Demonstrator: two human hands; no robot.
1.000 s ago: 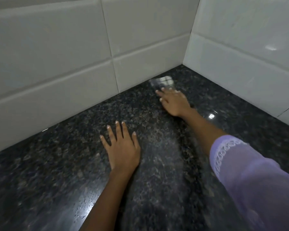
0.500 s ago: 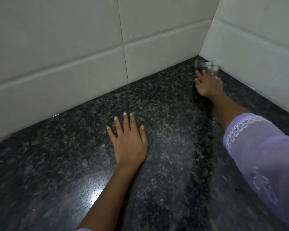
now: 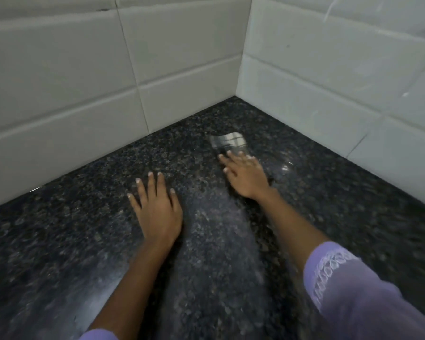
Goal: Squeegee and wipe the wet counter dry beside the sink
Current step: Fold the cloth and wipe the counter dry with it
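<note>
Both hands lie on the dark speckled counter near the tiled corner. The left hand is flat, fingers straight and slightly spread, holding nothing. The right hand presses straight fingers onto a grey checked cloth (blurred), which sticks out beyond the fingertips toward the corner.

Grey checked cloth flat on dark speckled counter, nr corner.

A home kitchen corner: dark speckled granite counter meeting white tiled walls.
</note>
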